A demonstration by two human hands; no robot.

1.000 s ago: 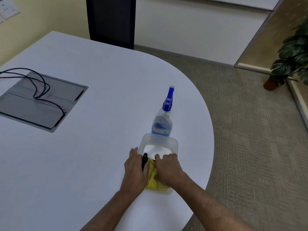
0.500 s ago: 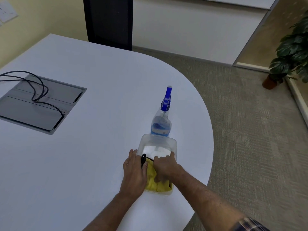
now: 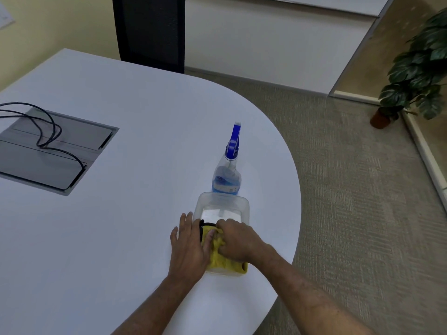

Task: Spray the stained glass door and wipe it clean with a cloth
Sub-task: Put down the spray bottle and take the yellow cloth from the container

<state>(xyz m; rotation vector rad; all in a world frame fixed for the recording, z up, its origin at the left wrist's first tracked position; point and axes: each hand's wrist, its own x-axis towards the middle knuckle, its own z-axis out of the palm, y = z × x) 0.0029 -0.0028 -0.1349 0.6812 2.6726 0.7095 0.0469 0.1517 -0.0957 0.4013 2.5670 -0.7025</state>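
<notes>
— Where do we stand? The white table [image 3: 101,238] holds a clear tub [image 3: 223,204] near its rounded edge, and the spray bottle [image 3: 228,172] stands upright just behind it.

— Our yellow cloth [image 3: 217,258] lies in the tub's near end. It looks soft and light, so it should bunch easily; we'd pinch a fold.

— And the hands?

— Our right hand [image 3: 238,243] is closed on the cloth. Our left hand [image 3: 189,245] lies flat and open, steadying the tub's side, grasping nothing.

— The bottle?

— Probably light but slick; we'd take its neck under the trigger.
</notes>
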